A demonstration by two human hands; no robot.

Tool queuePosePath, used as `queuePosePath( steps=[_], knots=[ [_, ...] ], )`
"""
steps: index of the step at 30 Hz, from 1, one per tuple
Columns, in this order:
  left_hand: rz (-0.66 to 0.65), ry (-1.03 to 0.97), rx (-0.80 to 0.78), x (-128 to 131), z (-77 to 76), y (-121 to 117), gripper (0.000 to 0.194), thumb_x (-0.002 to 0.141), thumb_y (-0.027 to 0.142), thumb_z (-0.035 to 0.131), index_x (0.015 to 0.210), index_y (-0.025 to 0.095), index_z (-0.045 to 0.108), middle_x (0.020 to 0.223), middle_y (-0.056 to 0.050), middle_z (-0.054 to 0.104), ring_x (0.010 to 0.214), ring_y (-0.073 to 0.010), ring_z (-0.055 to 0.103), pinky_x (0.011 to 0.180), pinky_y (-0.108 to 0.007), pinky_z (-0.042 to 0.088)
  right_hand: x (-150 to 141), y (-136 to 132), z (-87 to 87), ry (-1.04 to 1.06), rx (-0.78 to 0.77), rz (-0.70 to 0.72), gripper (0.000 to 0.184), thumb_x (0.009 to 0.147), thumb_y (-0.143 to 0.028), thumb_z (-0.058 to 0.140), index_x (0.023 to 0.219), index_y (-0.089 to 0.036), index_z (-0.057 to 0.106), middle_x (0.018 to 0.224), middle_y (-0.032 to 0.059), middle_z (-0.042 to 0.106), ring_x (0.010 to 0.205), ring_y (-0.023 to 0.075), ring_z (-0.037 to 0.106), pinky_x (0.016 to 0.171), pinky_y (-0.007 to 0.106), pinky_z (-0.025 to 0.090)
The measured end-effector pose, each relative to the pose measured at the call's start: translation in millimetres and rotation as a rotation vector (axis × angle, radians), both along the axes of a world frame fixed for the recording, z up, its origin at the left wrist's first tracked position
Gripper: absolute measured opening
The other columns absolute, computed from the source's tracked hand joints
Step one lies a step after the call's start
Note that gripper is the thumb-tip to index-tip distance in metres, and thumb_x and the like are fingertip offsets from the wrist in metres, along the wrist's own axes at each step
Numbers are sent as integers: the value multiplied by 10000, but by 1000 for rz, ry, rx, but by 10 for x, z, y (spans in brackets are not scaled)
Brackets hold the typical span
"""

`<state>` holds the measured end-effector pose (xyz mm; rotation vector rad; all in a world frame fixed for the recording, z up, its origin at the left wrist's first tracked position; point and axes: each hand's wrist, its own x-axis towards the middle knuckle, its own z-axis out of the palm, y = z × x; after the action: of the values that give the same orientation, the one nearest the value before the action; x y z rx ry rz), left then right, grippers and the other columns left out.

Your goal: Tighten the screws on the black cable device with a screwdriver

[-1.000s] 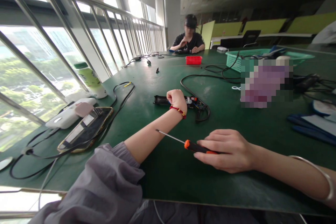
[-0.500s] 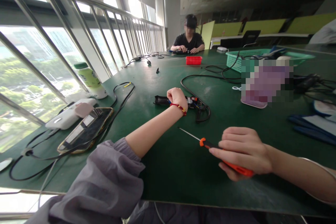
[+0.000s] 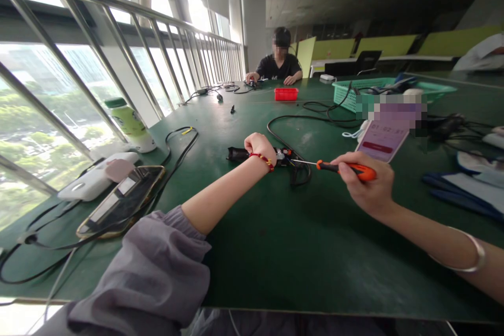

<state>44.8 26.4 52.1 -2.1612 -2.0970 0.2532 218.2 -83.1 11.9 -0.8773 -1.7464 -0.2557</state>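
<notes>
My left hand [image 3: 258,146] is closed over a black device [image 3: 236,154] with exposed wiring, lying on the green table [image 3: 275,241]. A red bead bracelet circles that wrist. My right hand [image 3: 368,186] grips an orange-handled screwdriver [image 3: 346,168]. Its thin shaft points left, and the tip lies at the open wiring end of the device, right beside my left hand. A black cable [image 3: 299,173] loops away from the device toward the back.
A phone [image 3: 122,199], a white charger [image 3: 84,184] and a green-capped bottle [image 3: 128,122] sit at the left by the window rail. A lit phone [image 3: 384,139], a teal basket [image 3: 346,92] and a red tray [image 3: 285,94] lie beyond. Another person sits at the far end.
My right hand lifted the screwdriver off the table near me and carried it forward to the device. My left hand stayed on the device.
</notes>
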Motion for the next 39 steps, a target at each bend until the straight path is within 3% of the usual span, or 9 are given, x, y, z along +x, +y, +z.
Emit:
queuePosePath(
  steps=[5, 15, 20, 29, 34, 39],
  knots=[
    [-4, -3, -11, -8, 19, -4, 172, 692, 77, 650, 849, 48, 713, 792, -185, 672, 689, -249, 640, 578, -309, 447, -10, 82, -26, 71, -102, 19, 125, 840, -206, 537, 745, -203, 618, 583, -40, 606, 464, 79, 515, 466, 213, 397],
    [-31, -40, -24, -50, 40, 8, 216, 705, 201, 685, 858, 54, 724, 779, -220, 669, 706, -305, 646, 585, -376, 466, -61, 154, -74, 117, -228, 47, 154, 852, -263, 527, 740, -212, 619, 552, -32, 561, 483, 104, 522, 486, 240, 417],
    [-37, -54, -31, -60, 55, -4, 249, 730, 241, 675, 871, 42, 727, 777, -239, 664, 705, -313, 639, 578, -382, 462, -56, 186, -110, 205, -321, 62, 169, 851, -281, 535, 736, -198, 626, 520, -42, 529, 433, 87, 474, 433, 231, 366],
    [-33, -36, -16, -56, 22, -16, 201, 708, 145, 680, 876, 40, 716, 823, -221, 669, 758, -310, 645, 617, -374, 472, -34, 202, -143, 280, -313, 76, 152, 849, -269, 542, 750, -199, 635, 544, -34, 547, 464, 94, 497, 448, 229, 386],
    [-38, -30, -21, -53, 30, -8, 237, 702, 179, 697, 898, 47, 721, 811, -216, 669, 745, -307, 644, 612, -375, 474, -26, 220, -146, 293, -354, 87, 168, 853, -292, 541, 745, -202, 632, 537, -32, 542, 473, 99, 502, 444, 227, 391],
    [-48, -29, -10, -59, 26, 4, 315, 695, 322, 706, 890, 75, 728, 790, -221, 667, 729, -321, 636, 586, -391, 477, -18, 208, -150, 307, -356, 70, 177, 851, -297, 541, 729, -202, 628, 518, -32, 528, 458, 103, 493, 423, 230, 381]
  ],
)
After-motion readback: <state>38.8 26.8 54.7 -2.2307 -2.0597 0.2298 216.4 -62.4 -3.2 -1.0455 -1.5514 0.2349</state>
